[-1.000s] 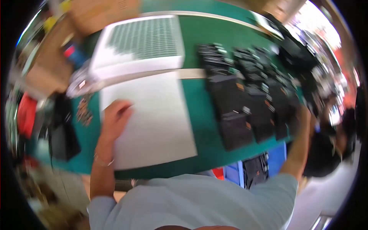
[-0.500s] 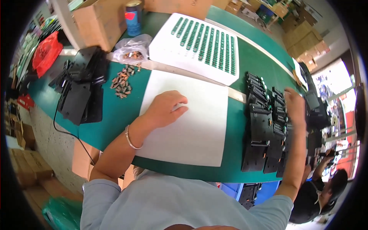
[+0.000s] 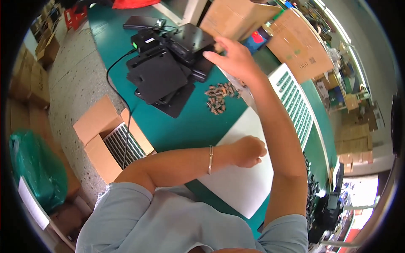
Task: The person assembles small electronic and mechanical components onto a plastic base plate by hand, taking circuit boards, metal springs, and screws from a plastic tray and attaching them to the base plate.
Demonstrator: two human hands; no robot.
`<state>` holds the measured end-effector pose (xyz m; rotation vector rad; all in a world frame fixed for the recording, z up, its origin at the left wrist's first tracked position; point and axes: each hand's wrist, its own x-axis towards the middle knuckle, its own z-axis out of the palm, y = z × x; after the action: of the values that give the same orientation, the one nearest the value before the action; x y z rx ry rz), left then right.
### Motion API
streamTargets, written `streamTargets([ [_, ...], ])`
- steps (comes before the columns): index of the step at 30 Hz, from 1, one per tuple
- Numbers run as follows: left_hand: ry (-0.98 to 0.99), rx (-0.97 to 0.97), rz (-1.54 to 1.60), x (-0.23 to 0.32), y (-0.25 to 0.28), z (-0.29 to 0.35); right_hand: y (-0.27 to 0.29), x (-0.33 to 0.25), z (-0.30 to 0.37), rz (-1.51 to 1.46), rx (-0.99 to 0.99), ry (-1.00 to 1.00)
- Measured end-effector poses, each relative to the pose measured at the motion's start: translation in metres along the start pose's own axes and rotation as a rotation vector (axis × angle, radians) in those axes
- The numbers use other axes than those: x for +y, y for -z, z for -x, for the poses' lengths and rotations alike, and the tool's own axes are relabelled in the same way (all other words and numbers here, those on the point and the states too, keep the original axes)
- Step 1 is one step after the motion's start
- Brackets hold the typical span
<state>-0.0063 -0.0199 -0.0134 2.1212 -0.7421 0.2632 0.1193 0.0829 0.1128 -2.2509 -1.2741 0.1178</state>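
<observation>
My right hand (image 3: 236, 59) reaches across to the far side, beside a pile of black plastic housings (image 3: 162, 78). Its thumb and fingers are apart, and nothing shows between them. My left hand (image 3: 249, 152), with a bangle on its wrist, hovers over or rests on a white sheet (image 3: 236, 185); its fingers are curled in, with no object visible. Between the pile and the sheet lies a heap of small copper-and-dark parts (image 3: 217, 101). Partly behind my right forearm is a white foam tray (image 3: 280, 76) with rows of green pieces.
Cardboard boxes (image 3: 299, 46) and a blue can (image 3: 257, 40) stand at the back of the green table (image 3: 198, 126). A black cable (image 3: 112, 82) runs off the edge past an open carton (image 3: 103, 156). More black assemblies (image 3: 312, 185) sit at the right.
The view has turned left. My right hand has gone from the black assemblies on the right to beside the black housings on the left. My left hand's fingers have curled in.
</observation>
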Motion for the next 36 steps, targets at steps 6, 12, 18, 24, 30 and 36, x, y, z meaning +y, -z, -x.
streamTargets([
  [6,-0.124,0.384,0.269,-0.013,-0.033,-0.01,-0.051,-0.021,-0.062,0.278,-0.172,0.0],
  [12,-0.058,0.395,0.288,-0.009,-0.039,-0.012,-0.05,-0.027,-0.064,0.348,-0.252,0.023],
  [18,0.025,-0.014,-0.015,-0.004,-0.028,-0.006,-0.056,-0.083,0.011,0.251,-0.178,0.672],
  [24,-0.069,0.314,0.253,-0.021,-0.088,-0.006,-0.101,-0.067,0.051,0.287,-0.082,0.676],
  [30,0.054,0.138,0.095,-0.014,-0.068,-0.007,-0.098,-0.085,0.061,0.292,-0.127,0.518],
  [36,0.197,-0.017,-0.077,-0.006,-0.053,0.003,-0.123,-0.091,0.062,0.398,0.033,0.511],
])
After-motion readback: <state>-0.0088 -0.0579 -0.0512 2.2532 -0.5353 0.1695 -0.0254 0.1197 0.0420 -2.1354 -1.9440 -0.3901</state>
